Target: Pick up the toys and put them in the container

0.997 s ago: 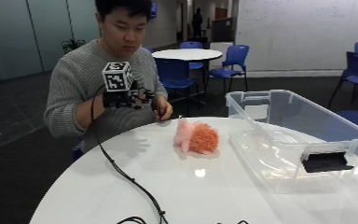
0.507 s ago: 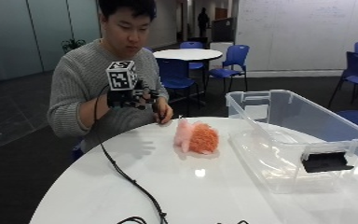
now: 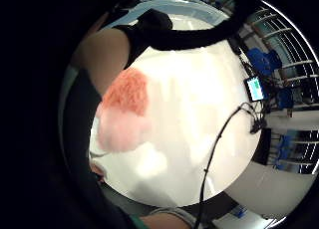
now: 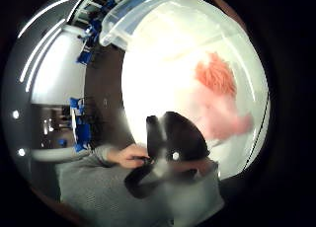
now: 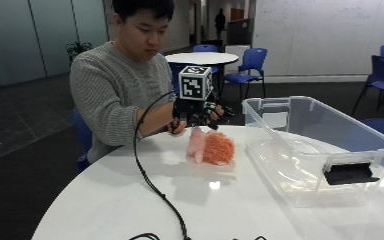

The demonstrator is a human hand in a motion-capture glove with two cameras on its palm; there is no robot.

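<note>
A plush toy [image 5: 212,147], pink with a shaggy orange part, lies on the round white table [image 5: 112,200] in front of the person. My gloved right hand [image 5: 202,116] hovers just above the toy's far end, fingers spread and relaxed, holding nothing. Both palm views look down on the toy [image 3: 124,107] [image 4: 217,89], with a gloved finger [image 3: 154,25] and the gloved thumb [image 4: 177,138] at their edges. The clear plastic container [image 5: 362,125] stands on the table beside the toy, away from the hand, and looks empty. The bare left hand [image 4: 131,155] stays near the person's body.
A black cable [image 5: 152,185] runs from the hand across the table toward the near edge. Blue chairs [image 5: 245,65] and another round table [image 5: 202,57] stand behind the person, well away.
The gloved hand has moved from in front of the person's chest across to just above the toy. The toy and the container have not moved.
</note>
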